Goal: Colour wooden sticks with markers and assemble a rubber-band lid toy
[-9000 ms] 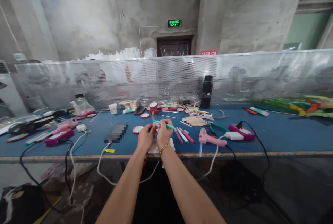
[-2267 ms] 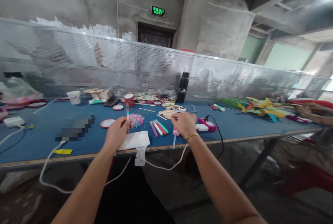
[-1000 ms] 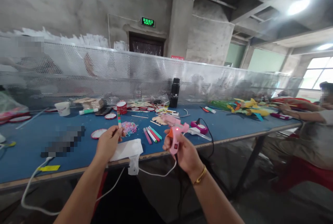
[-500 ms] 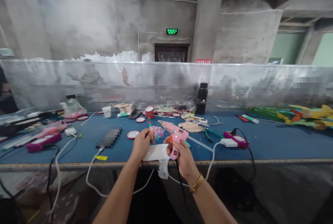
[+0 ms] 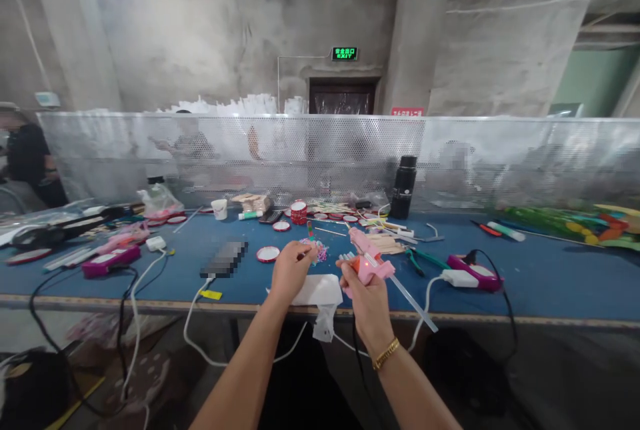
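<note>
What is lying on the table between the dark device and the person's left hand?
The head view shows a red-rimmed white disc lying between the dark device and the left hand.

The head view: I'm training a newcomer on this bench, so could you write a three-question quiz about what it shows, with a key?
1. Multiple choice: what does the right hand hold?
A) A white cup
B) A pink glue gun
C) A phone

2. True or false: the black bottle stands upright on the blue table.

3. Fill the gap: the left hand holds a ___ stick (say whether plain or multicoloured).

Key:
1. B
2. True
3. multicoloured
</note>
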Action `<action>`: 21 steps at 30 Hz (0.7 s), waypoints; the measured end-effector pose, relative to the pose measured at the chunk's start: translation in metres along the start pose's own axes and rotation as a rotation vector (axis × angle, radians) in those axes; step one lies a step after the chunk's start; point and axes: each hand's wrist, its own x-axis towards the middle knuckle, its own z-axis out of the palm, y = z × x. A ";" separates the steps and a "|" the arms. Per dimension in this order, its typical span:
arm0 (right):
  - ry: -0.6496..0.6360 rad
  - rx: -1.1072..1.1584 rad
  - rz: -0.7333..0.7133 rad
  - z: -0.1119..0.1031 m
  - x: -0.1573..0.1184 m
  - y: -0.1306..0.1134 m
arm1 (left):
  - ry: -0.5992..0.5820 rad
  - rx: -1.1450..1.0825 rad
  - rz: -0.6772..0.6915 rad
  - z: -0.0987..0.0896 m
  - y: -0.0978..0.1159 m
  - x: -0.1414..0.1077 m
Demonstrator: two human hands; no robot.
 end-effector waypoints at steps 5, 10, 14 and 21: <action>0.006 -0.024 0.031 0.018 0.014 0.006 | -0.046 -0.104 0.012 0.004 0.016 0.007; -0.035 -0.030 0.060 0.037 0.024 0.003 | -0.037 -0.293 -0.053 0.000 0.022 0.007; -0.052 -0.017 0.066 0.046 0.023 0.002 | 0.010 -0.462 -0.109 -0.003 0.029 -0.001; -0.009 0.073 0.101 0.046 0.007 -0.006 | -0.011 -0.650 -0.202 -0.009 0.041 -0.017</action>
